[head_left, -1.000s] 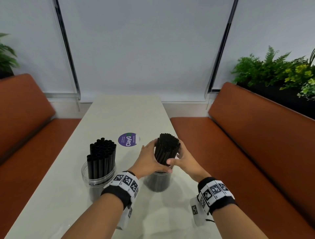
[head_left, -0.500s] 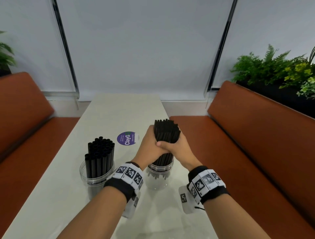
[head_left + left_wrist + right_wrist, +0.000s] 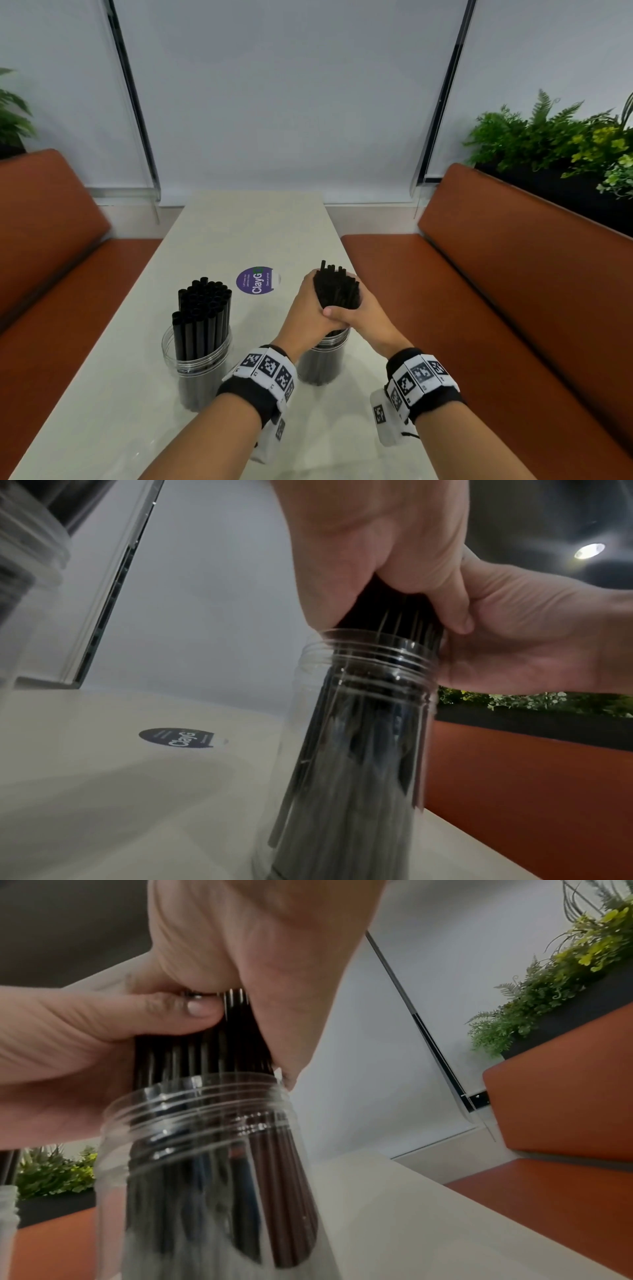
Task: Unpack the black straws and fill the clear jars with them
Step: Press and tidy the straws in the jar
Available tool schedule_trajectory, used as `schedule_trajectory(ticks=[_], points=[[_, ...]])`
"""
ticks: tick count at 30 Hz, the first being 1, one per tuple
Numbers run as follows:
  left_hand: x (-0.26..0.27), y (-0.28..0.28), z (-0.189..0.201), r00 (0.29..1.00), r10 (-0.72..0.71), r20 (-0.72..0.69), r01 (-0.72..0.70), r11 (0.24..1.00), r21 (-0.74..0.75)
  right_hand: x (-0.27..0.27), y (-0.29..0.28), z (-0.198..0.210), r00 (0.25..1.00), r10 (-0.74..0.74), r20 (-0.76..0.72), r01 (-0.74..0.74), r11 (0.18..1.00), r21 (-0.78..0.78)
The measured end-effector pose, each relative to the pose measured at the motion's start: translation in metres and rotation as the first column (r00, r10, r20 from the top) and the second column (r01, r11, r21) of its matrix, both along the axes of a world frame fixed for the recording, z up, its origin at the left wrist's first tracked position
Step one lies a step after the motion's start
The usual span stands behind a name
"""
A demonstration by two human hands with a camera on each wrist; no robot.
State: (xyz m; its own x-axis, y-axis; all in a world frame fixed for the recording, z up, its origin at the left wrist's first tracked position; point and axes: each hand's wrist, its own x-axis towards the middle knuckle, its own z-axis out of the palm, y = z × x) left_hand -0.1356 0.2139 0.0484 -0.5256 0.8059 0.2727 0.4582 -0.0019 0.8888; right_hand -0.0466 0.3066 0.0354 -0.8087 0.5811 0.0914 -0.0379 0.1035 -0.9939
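Observation:
A bundle of black straws [image 3: 337,289] stands in the right clear jar [image 3: 322,365] on the pale table. My left hand [image 3: 306,313] grips the bundle from the left and my right hand [image 3: 364,313] grips it from the right, just above the jar's rim. One straw pokes up above the others. The left wrist view shows the left hand [image 3: 377,547] curled round the straws [image 3: 394,615] over the threaded jar mouth [image 3: 369,658]. The right wrist view shows the right hand [image 3: 246,947] on the same straws [image 3: 198,1047] and jar [image 3: 205,1123]. A second clear jar [image 3: 197,356] on the left is packed with black straws [image 3: 203,308].
A round purple sticker [image 3: 257,280] lies on the table [image 3: 253,226] beyond the jars. Orange benches [image 3: 513,291] run along both sides. Green plants [image 3: 555,137] sit behind the right bench. The two jars stand about a hand's width apart.
Both hands lifted the bundle partly out of the right jar half a second ago. It has now gone back down into the jar, which looks dark to the bottom again.

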Motion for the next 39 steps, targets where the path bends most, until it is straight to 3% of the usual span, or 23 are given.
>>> schedule_trajectory(ticks=[3,8,18,21,25,28,32,37,39], points=[[-0.001,-0.002,0.0,0.999,0.004,-0.041,-0.008,0.994,-0.109,0.002,0.001,-0.009,0.999,-0.024,0.025,0.024,1.0,0.005],[-0.011,-0.005,-0.007,0.97,0.002,-0.242,-0.071,0.958,-0.277,0.002,0.002,-0.015,0.999,-0.002,0.044,0.002,1.0,-0.005],[-0.02,-0.018,-0.012,0.991,-0.026,-0.133,-0.015,0.955,-0.298,0.013,0.006,-0.012,0.995,0.059,0.075,-0.061,0.998,0.025],[-0.023,-0.008,-0.02,0.997,-0.031,-0.075,0.012,0.969,-0.247,0.011,0.004,-0.011,0.994,0.059,0.095,-0.063,0.997,0.039],[-0.016,-0.001,-0.005,0.992,-0.024,-0.126,-0.004,0.978,-0.211,-0.003,-0.004,-0.002,0.998,0.024,0.062,-0.023,1.0,-0.005],[-0.017,0.003,0.005,0.999,0.028,-0.04,-0.033,0.99,-0.135,-0.009,-0.008,0.015,1.0,-0.017,0.001,0.017,1.0,0.024],[-0.018,0.002,0.02,0.999,0.04,0.019,-0.04,0.999,-0.022,-0.006,0.001,0.04,0.999,0.05,0.002,-0.051,0.996,0.077],[-0.02,-0.002,-0.006,0.998,0.046,-0.051,-0.051,0.993,-0.104,0.001,0.007,0.024,0.985,0.102,0.141,-0.116,0.988,0.099],[-0.02,-0.006,-0.017,1.0,0.003,0.001,-0.003,0.985,-0.171,0.005,0.009,0.01,0.984,0.107,0.141,-0.119,0.99,0.081]])
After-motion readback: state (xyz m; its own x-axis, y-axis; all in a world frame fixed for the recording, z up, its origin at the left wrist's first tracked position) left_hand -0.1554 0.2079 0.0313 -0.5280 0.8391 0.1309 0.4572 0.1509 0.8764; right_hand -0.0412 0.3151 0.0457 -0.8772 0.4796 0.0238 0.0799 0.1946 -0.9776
